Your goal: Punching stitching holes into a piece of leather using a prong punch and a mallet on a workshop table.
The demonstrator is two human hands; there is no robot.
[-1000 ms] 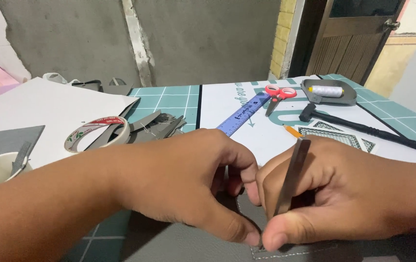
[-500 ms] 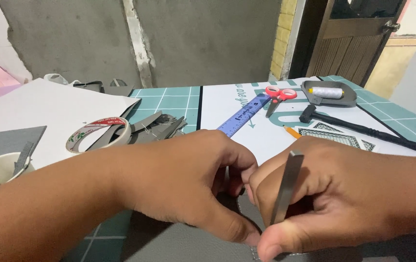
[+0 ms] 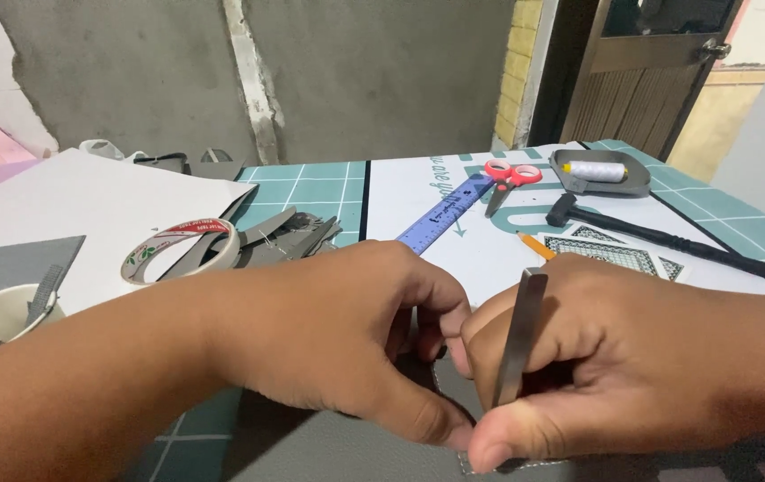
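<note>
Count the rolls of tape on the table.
1: a single tape roll lies left of the person's left hand, on the white sheet beside grey scraps. Others may be hidden behind the hands.

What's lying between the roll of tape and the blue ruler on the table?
In the head view, a small heap of grey scraps lies on the green cutting mat between the roll of tape and the blue ruler.

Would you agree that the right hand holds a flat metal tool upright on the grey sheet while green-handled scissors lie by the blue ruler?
Not quite: the scissors have red handles, not green, as the head view shows. The rest holds: the right hand holds a flat metal tool upright on the grey sheet, and the scissors lie by the blue ruler.
</note>
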